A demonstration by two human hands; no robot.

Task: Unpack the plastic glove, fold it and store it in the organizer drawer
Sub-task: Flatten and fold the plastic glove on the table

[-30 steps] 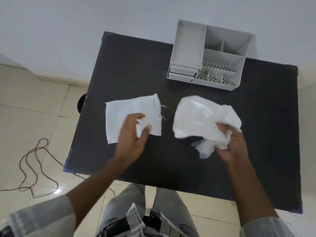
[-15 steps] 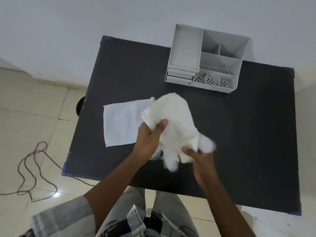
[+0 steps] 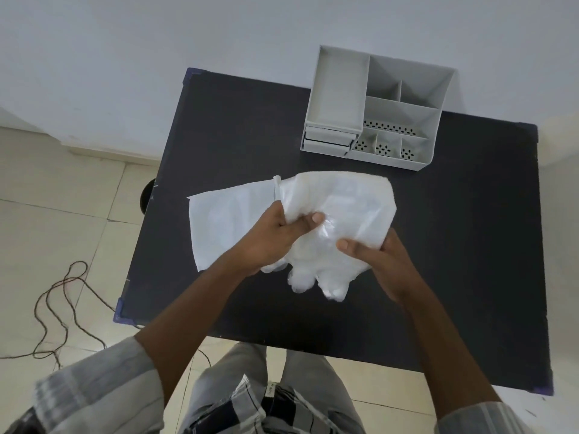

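At frame centre, both hands held the plastic glove (image 3: 341, 211) above the black table (image 3: 470, 245). The left hand (image 3: 272, 236) was closed on the glove's left edge, thumb pressed over the film. The right hand (image 3: 376, 258) was closed on its lower right part, thumb on top. The glove's cuff pointed toward the upper frame and its finger ends hung toward the lower frame. A flat white wrapper (image 3: 228, 220) lay on the table left of centre, partly under the glove. The grey organizer (image 3: 338, 95) stood at upper right, both drawers (image 3: 327, 140) closed.
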